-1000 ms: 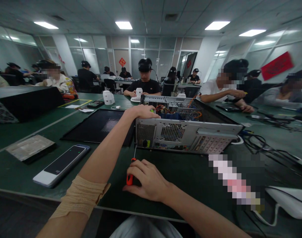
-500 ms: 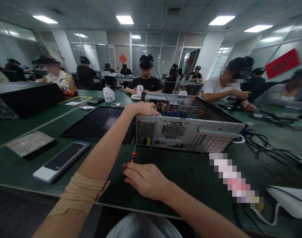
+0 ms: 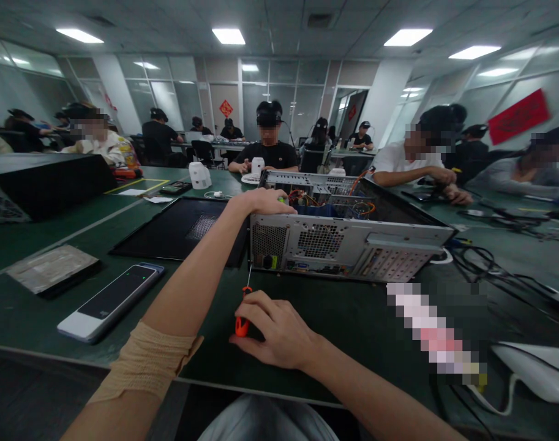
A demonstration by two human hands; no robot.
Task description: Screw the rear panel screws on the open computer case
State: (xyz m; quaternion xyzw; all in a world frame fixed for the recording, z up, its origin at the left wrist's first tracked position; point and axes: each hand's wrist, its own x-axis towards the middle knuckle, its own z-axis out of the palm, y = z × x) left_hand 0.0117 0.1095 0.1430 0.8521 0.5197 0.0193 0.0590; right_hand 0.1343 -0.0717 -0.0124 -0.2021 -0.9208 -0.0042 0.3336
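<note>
An open grey computer case lies on the green table, its rear panel facing me. My left hand rests on the case's top left corner with its fingers curled over the edge; a small green thing shows by the fingertips. Just in front of the case, my right hand lies on the table, fingers closed round the orange handle of a screwdriver. Its thin shaft points up toward the case. A tan bandage wraps my left forearm.
A black side panel lies flat left of the case. Nearer me on the left are a white-edged phone and a hard drive. Black cables spread on the right. Another black case stands far left. Several people sit at the tables.
My right hand, which lay flat over the screwdriver handle, has curled its fingers round it, so the orange handle shows again. My left hand stays on the case.
</note>
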